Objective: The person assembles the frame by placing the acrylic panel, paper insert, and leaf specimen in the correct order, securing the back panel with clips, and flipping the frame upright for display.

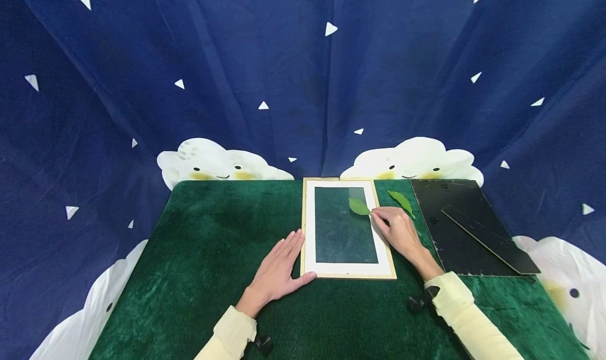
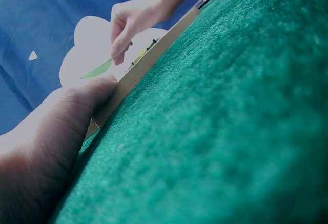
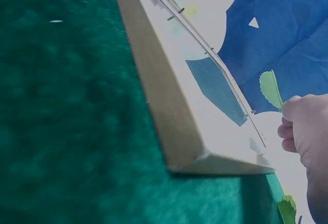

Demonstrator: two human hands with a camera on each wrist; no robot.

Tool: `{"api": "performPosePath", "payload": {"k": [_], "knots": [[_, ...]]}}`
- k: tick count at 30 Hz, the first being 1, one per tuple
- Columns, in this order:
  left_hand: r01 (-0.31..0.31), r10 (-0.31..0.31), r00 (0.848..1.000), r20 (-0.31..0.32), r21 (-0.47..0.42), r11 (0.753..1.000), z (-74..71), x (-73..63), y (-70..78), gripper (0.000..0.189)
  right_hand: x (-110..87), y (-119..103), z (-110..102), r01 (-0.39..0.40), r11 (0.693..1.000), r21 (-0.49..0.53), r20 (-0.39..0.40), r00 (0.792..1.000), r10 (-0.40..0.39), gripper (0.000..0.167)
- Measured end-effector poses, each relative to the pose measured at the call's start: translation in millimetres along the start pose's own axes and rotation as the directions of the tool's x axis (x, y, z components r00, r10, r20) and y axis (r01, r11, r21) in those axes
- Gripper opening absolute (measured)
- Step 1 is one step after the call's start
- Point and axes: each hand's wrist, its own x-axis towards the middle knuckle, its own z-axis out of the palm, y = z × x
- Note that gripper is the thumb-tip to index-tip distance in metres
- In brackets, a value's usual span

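1. While the left hand (image 1: 276,268) lies flat, fingers straight, against the picture frame (image 1: 347,271) at lower centre, the right hand (image 1: 397,228) pinches a green leaf (image 1: 358,206) over the glass.
2. A second leaf (image 1: 400,200) lies just right of the frame.

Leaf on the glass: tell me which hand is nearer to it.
Right. The right hand pinches the leaf at its stem end over the picture frame. The left hand rests flat against the frame's left edge, well away from it.
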Motion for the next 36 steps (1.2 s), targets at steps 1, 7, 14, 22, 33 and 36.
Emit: {"api": "performPosePath", "payload": {"k": [1,7,14,22,33,36], "knots": [[0.0,0.0,1.0,-0.003,-0.002,1.0,-0.4,0.4,0.0,0.105,3.2,0.4,1.0,0.004,1.0,0.002,0.001,1.0,-0.004,0.016],[-0.002,0.002,1.0,-0.002,-0.007,1.0,0.0,-0.5,-0.9,0.105,18.5,2.9,9.2,0.021,0.999,0.04,0.025,0.999,-0.022,0.017],[-0.003,0.003,1.0,0.002,-0.003,1.0,0.1,1.4,-1.4,0.104,33.7,3.5,15.5,0.022,0.998,0.052,0.031,0.999,-0.024,0.018],[0.006,-0.006,1.0,0.015,0.0,1.0,0.9,0.1,-0.3,0.106,42.3,6.7,29.3,0.024,0.999,0.035,0.076,0.997,-0.026,0.019],[0.008,-0.008,1.0,0.014,0.006,1.0,1.1,0.7,-0.1,0.106,51.7,8.7,40.6,-0.014,0.999,0.049,0.14,0.99,0.007,0.018],[0.008,-0.008,1.0,0.01,0.011,1.0,1.7,0.9,-0.6,0.106,55.0,8.8,42.5,-0.028,0.999,0.034,0.16,0.987,0.022,0.019]]}}
